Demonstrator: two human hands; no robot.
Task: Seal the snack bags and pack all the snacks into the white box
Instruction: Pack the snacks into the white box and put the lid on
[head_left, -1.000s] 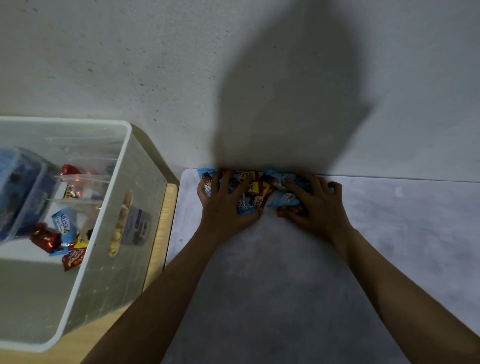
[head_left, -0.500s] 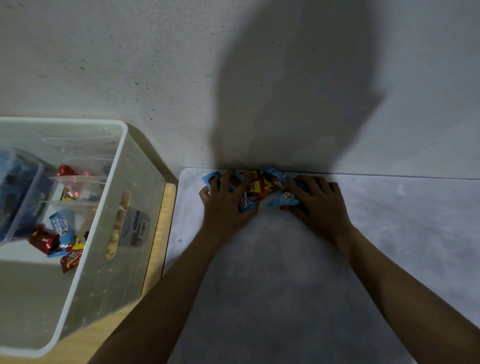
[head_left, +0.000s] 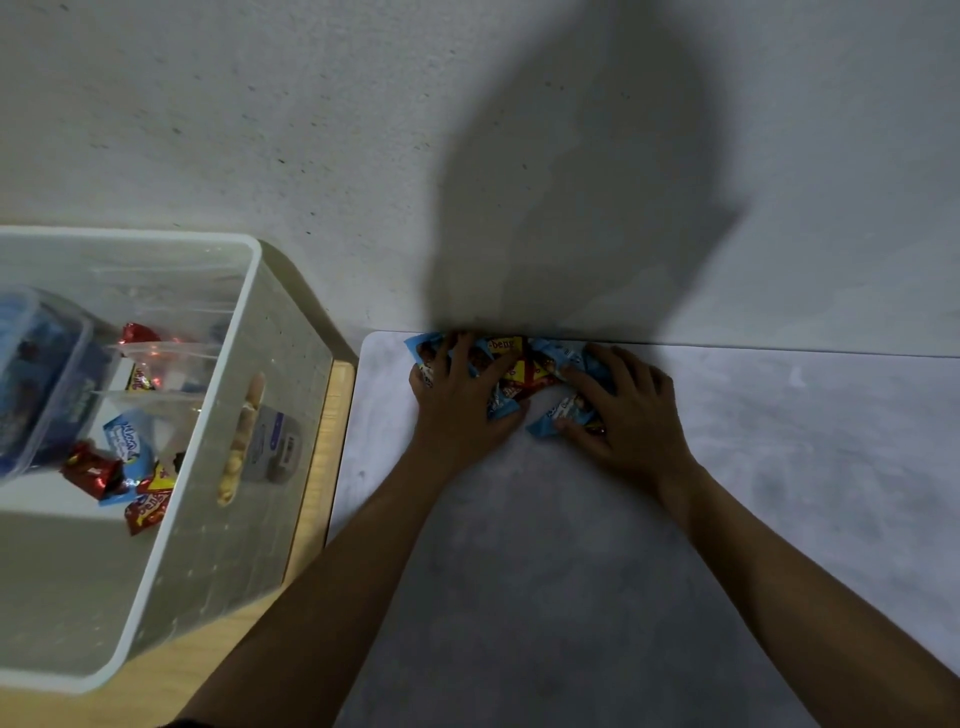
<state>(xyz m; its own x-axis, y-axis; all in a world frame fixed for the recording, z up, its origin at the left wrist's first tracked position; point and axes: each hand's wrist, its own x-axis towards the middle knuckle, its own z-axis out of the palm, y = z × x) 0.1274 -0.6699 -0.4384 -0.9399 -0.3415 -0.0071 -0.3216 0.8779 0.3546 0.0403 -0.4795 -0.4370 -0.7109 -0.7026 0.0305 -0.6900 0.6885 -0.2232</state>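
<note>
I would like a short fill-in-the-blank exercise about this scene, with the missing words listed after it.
1. Both hands, left hand and right hand, press on a pile of snack packets against the ____.
2. The white box stands to the person's ____.
3. The packets on the table are mostly ____ and red.

Missing words: wall; left; blue

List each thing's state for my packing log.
Translucent white plastic box: open, no lid, partly filled.
Small snack packets in the box: lying loose.
Pile of blue, red and yellow snack packets: on the grey table, unpacked.
Left hand: spread over the pile.
Right hand: spread over the pile.
</note>
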